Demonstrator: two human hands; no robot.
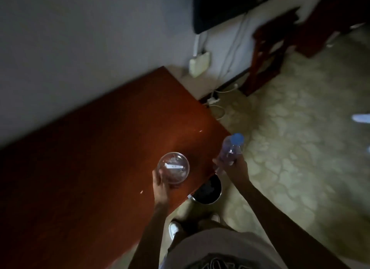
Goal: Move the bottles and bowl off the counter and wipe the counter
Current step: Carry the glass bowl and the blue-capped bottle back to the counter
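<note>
Right hand (233,168) grips the bottle (231,148), cap tilted up-right; left hand (162,185) clasps the bowl (173,168) above the worktop (100,148).

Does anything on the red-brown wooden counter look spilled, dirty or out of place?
Two small pale scraps lie on the red-brown wooden counter: one near the left hand, one toward the far corner. No spill shows.

I count one clear bowl (173,168) in my left hand (161,185), one plastic bottle (231,148) with a blue cap in my right hand (235,168). Two hands total. One red-brown counter (90,148). One round bin (208,189) on the floor beside it. One dark wooden stool (266,54) further off. Two shoes (174,227) of mine visible.
</note>
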